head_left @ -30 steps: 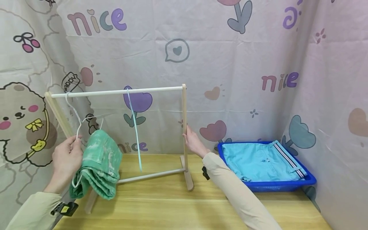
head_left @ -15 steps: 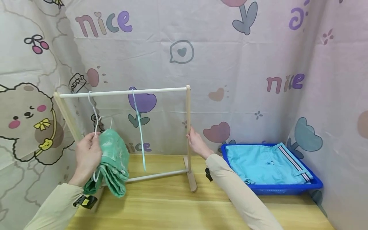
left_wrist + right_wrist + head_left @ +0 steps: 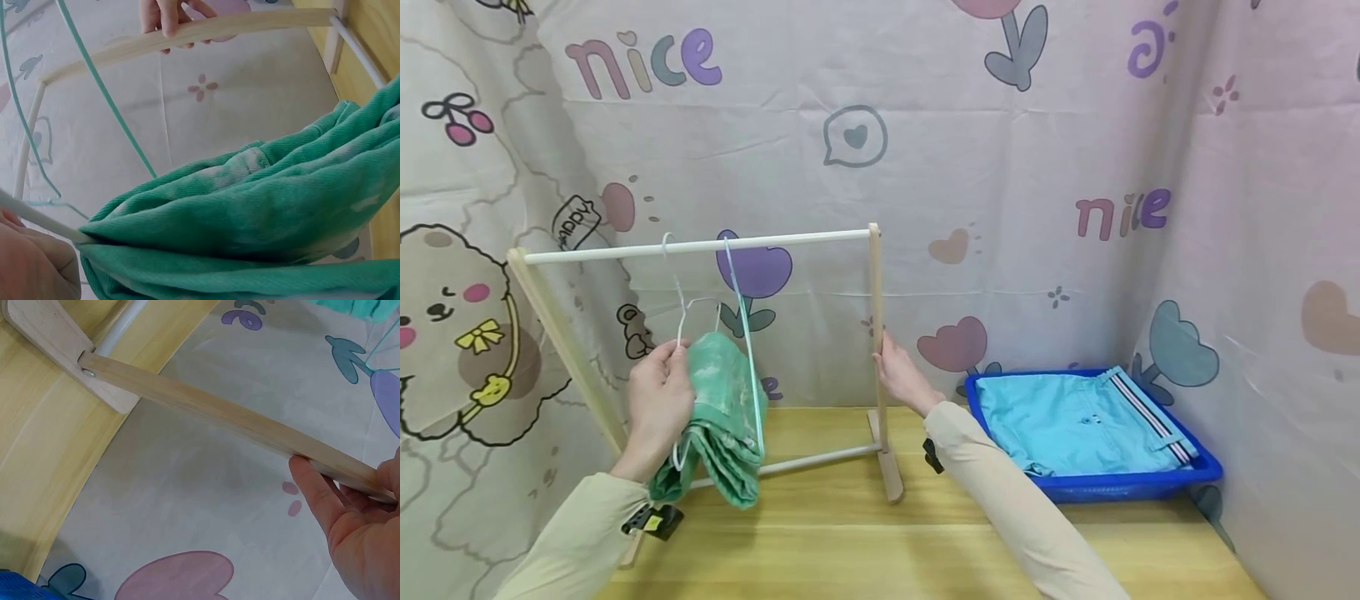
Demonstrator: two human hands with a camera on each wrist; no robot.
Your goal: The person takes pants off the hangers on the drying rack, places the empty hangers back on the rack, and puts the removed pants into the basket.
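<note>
Green cloth [image 3: 722,383] draped on the white hanger [image 3: 44,219] looks like denim to me: soft, floppy, hard to damage, probably a bit heavy for that thin frame. I'd hold the hanger, since the folds could slide. Left hand [image 3: 658,400] has exactly that, thumb and fingers pinched together on the hanger's side, cloth hanging just right of the grip, below the rail [image 3: 698,247]. Right hand [image 3: 906,372] grips the post [image 3: 876,292], fingers and thumb on either side.

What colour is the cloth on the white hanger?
The cloth is green with whitish patches; it shows best in the left wrist view.
</note>
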